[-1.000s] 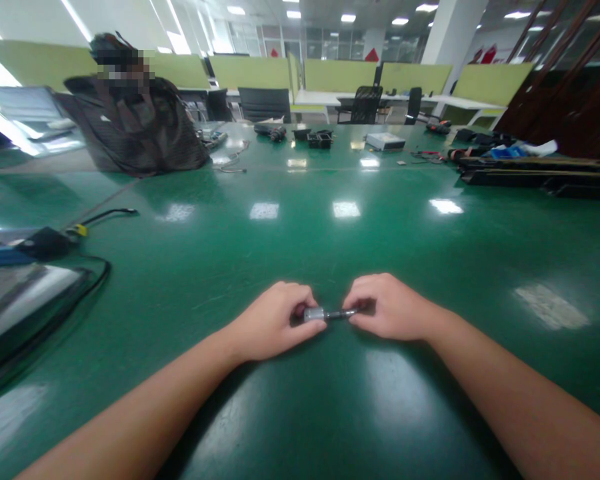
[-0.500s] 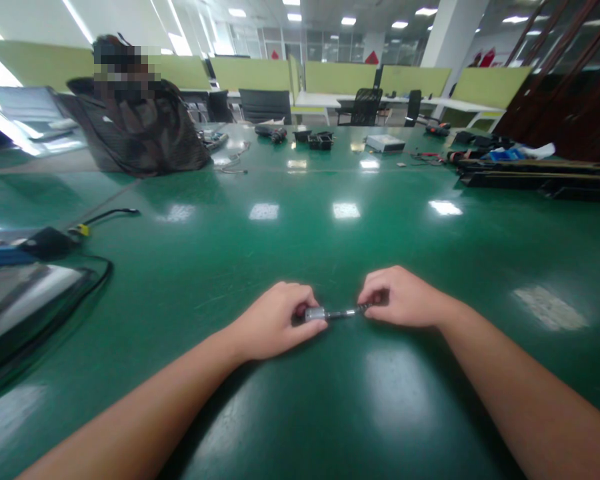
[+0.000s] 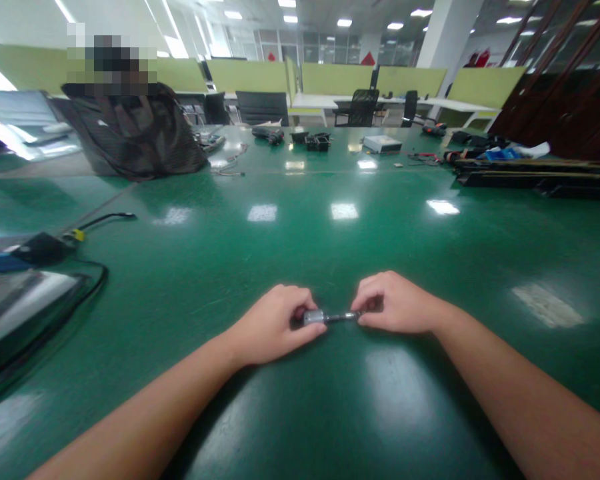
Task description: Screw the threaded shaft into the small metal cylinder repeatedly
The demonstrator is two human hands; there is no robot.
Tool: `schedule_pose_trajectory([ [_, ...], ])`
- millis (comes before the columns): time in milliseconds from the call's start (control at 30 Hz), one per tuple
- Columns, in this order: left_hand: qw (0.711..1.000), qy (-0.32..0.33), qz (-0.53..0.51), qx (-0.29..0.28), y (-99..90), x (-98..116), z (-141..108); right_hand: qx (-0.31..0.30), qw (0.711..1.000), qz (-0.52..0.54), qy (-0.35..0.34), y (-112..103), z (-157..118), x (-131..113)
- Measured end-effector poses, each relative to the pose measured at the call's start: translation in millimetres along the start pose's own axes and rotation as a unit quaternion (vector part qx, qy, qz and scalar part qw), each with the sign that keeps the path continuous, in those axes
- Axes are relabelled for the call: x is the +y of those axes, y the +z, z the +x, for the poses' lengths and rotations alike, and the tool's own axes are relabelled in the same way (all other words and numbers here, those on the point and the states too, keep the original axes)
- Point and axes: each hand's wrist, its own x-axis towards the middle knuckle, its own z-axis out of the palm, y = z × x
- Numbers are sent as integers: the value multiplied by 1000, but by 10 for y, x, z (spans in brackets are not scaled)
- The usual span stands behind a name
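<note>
My left hand [image 3: 275, 323] is closed round the thick grey handle [image 3: 313, 317] of what looks like a small screwdriver, thumb along its near side. Its thin dark shaft [image 3: 334, 317], shiny toward the end, points right, just above or on the green table [image 3: 300, 247]. At the shaft's tip my right hand [image 3: 395, 303] pinches a tiny dark piece [image 3: 359, 314], perhaps a screwdriver bit. That piece is mostly hidden by the fingertips and meets the shaft's end.
A device with black cables [image 3: 100, 280] lies at left. A large dark bag [image 3: 135, 137] stands at back left, with a person partly visible behind it. Farther back are small black parts [image 3: 316, 141], a white box [image 3: 381, 144] and stacked dark panels [image 3: 535, 175] at right.
My right hand has moved a little left, closing the gap to the shaft's tip. My left hand keeps its hold on the handle. The view has shifted slightly.
</note>
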Motion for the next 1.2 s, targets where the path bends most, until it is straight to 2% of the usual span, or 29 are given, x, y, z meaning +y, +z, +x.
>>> schedule_pose_trajectory([
  [200, 1000, 3, -2, 3, -20, -17, 70, 52, 997, -40, -45, 204, 100, -104],
  [300, 1000, -8, -1, 11, -58, -15, 89, 73, 996, -20, -47, 255, 153, -157],
  [533, 999, -31, 20, 19, -56, 71, 34, 82, 996, -20, -29, 310, 148, -231],
  [733, 999, 10, 41, 15, 27, 35, 23, 86, 993, -55, -55, 382, 115, -199],
  [1000, 998, 52, 34, 13, -26, 44, 35, 95, 990, -65, -86, 359, 124, -220],
  [1200, 998, 50, 28, 9, -55, 56, 29, 94, 989, -75, -91, 333, 111, -213],
])
